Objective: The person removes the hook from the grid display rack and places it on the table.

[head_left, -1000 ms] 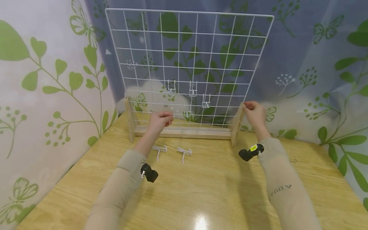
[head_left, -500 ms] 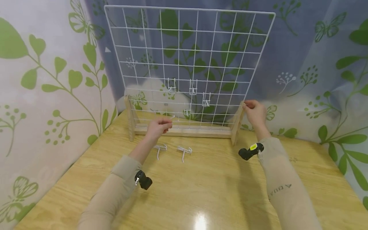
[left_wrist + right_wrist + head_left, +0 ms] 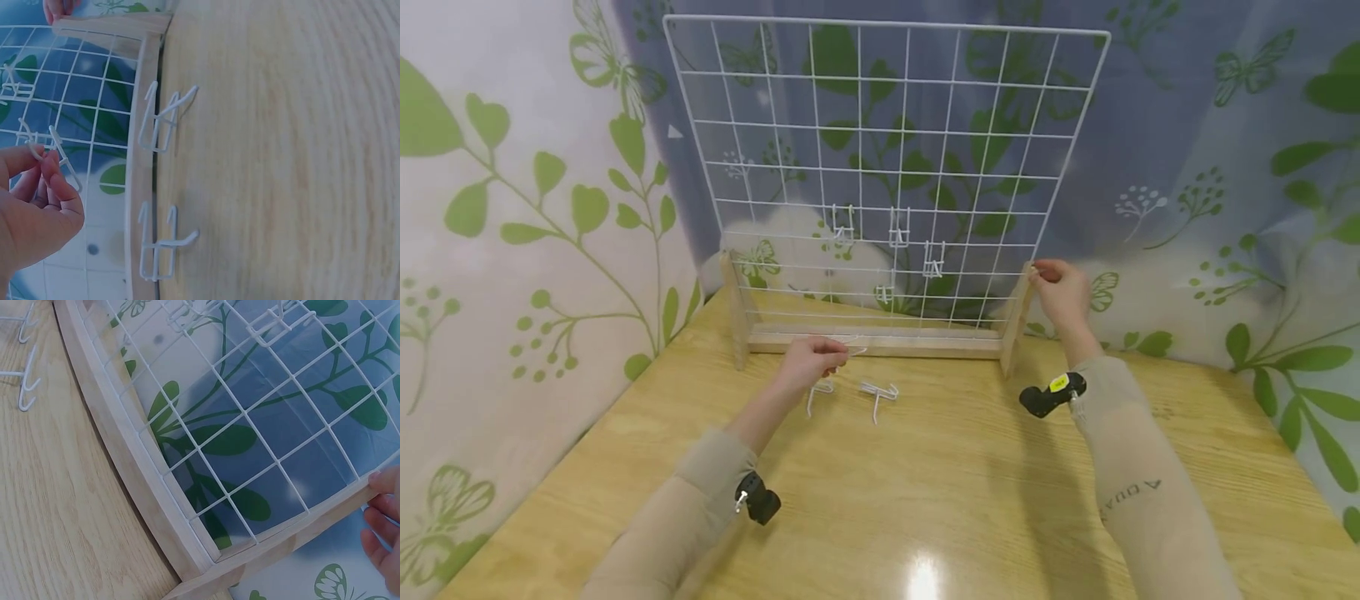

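Observation:
My left hand pinches a white wire hook between thumb and fingertips, low in front of the left half of a white wire grid panel. Two prongs of that hook stick out past the fingertips in the head view. The panel stands upright in a wooden stand. My right hand grips the top of the stand's right post, thumb and fingers at its edge. Below the left hand, two more white hooks lie on the table, one partly behind the hand and one to its right.
Several white hooks hang on the lower middle of the panel, among them one at the right and one lowest. A leaf-patterned curtain rises behind and beside the wooden table. The stand's left post is beyond the left hand.
My left hand has come down and back from the panel, carrying the hook, to just above the stand's base bar in the head view. The right hand stays on the post.

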Demonstrator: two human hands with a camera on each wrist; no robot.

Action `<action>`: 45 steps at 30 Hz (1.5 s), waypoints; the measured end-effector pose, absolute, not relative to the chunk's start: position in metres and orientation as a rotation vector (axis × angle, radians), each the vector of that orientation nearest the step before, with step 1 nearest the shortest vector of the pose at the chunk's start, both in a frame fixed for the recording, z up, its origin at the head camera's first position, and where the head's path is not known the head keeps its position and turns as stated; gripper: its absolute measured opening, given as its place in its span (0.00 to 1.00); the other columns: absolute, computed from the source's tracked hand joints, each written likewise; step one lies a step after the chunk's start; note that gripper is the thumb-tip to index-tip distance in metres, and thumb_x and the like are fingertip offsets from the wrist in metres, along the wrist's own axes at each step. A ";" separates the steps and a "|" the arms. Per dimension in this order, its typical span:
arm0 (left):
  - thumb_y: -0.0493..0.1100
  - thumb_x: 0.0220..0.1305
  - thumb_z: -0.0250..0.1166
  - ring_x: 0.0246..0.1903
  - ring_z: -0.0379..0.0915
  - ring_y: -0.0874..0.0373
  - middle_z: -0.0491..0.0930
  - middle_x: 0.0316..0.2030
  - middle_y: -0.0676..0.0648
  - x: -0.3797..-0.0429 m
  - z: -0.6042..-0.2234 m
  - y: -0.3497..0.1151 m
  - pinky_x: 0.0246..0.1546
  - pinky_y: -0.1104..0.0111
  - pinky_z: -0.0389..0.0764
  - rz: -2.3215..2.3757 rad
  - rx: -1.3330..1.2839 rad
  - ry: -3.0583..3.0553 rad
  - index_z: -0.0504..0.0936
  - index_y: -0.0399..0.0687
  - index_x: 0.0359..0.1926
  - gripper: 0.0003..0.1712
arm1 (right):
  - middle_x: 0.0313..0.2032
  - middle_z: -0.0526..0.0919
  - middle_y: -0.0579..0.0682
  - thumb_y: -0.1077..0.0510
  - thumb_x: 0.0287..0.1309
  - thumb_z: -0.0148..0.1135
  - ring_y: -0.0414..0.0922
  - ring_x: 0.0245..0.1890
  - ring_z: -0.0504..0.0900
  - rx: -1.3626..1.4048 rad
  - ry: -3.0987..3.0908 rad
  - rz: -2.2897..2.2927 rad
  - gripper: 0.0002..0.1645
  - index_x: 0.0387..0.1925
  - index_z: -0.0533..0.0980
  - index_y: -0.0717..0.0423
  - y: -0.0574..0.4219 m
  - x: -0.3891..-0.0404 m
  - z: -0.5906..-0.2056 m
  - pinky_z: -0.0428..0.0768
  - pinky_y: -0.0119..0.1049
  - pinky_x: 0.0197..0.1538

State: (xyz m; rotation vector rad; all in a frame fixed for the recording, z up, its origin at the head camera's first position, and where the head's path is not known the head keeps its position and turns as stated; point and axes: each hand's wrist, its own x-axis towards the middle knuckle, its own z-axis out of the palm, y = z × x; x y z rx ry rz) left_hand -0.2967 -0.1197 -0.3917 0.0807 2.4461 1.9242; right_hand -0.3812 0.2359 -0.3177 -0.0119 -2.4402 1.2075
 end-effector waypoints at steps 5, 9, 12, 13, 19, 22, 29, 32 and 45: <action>0.34 0.60 0.61 0.26 0.68 0.59 0.76 0.27 0.46 -0.291 -0.397 -0.124 0.34 0.62 0.73 1.886 0.093 2.473 0.78 0.28 0.42 0.11 | 0.44 0.78 0.62 0.60 0.62 0.54 0.52 0.44 0.75 -0.039 -2.437 1.273 0.18 0.51 0.75 0.65 0.234 -0.380 -0.316 0.70 0.35 0.43; 0.32 0.59 0.61 0.27 0.70 0.55 0.77 0.26 0.48 -0.286 -0.400 -0.128 0.34 0.60 0.73 1.846 0.095 2.501 0.79 0.27 0.40 0.10 | 0.46 0.76 0.62 0.59 0.63 0.54 0.52 0.47 0.74 -0.043 -2.440 1.308 0.18 0.52 0.74 0.65 0.235 -0.379 -0.315 0.70 0.37 0.45; 0.32 0.59 0.61 0.30 0.72 0.50 0.78 0.26 0.48 -0.283 -0.404 -0.131 0.35 0.59 0.74 1.823 0.068 2.507 0.79 0.27 0.40 0.11 | 0.47 0.76 0.62 0.59 0.63 0.53 0.53 0.48 0.73 -0.028 -2.458 1.297 0.19 0.52 0.74 0.65 0.235 -0.379 -0.315 0.70 0.37 0.45; 0.32 0.59 0.61 0.31 0.72 0.49 0.78 0.27 0.48 -0.282 -0.405 -0.132 0.37 0.58 0.74 1.820 0.048 2.499 0.79 0.27 0.41 0.11 | 0.47 0.76 0.62 0.59 0.63 0.53 0.53 0.48 0.73 -0.022 -2.466 1.288 0.19 0.52 0.74 0.66 0.235 -0.379 -0.314 0.70 0.37 0.45; 0.34 0.59 0.62 0.29 0.71 0.57 0.79 0.29 0.45 -0.280 -0.409 -0.133 0.41 0.55 0.73 1.775 0.013 2.507 0.79 0.29 0.42 0.12 | 0.47 0.76 0.62 0.58 0.64 0.53 0.53 0.47 0.74 -0.015 -2.479 1.276 0.19 0.52 0.74 0.65 0.236 -0.379 -0.312 0.70 0.37 0.43; 0.34 0.58 0.62 0.27 0.71 0.59 0.79 0.29 0.45 -0.279 -0.409 -0.132 0.41 0.55 0.74 1.763 0.041 2.517 0.79 0.29 0.41 0.11 | 0.46 0.77 0.62 0.58 0.64 0.53 0.53 0.46 0.74 -0.013 -2.473 1.261 0.19 0.51 0.75 0.65 0.236 -0.380 -0.312 0.71 0.36 0.42; 0.33 0.58 0.62 0.27 0.71 0.58 0.78 0.30 0.45 -0.276 -0.414 -0.131 0.37 0.59 0.77 1.668 0.058 2.574 0.80 0.30 0.41 0.11 | 0.44 0.78 0.62 0.59 0.63 0.54 0.52 0.44 0.74 0.002 -2.472 1.220 0.18 0.50 0.75 0.66 0.236 -0.380 -0.311 0.69 0.34 0.41; 0.32 0.57 0.62 0.25 0.71 0.59 0.78 0.28 0.45 -0.275 -0.419 -0.131 0.30 0.65 0.75 1.655 0.026 2.579 0.80 0.30 0.40 0.10 | 0.44 0.78 0.62 0.60 0.62 0.54 0.52 0.43 0.74 0.004 -2.471 1.211 0.17 0.49 0.76 0.66 0.236 -0.380 -0.311 0.69 0.34 0.40; 0.32 0.56 0.63 0.25 0.72 0.61 0.80 0.30 0.46 -0.272 -0.435 -0.128 0.29 0.70 0.75 1.565 -0.012 2.584 0.82 0.31 0.38 0.08 | 0.45 0.78 0.63 0.58 0.63 0.54 0.54 0.45 0.75 0.000 -2.472 1.207 0.18 0.50 0.76 0.65 0.234 -0.376 -0.313 0.70 0.37 0.42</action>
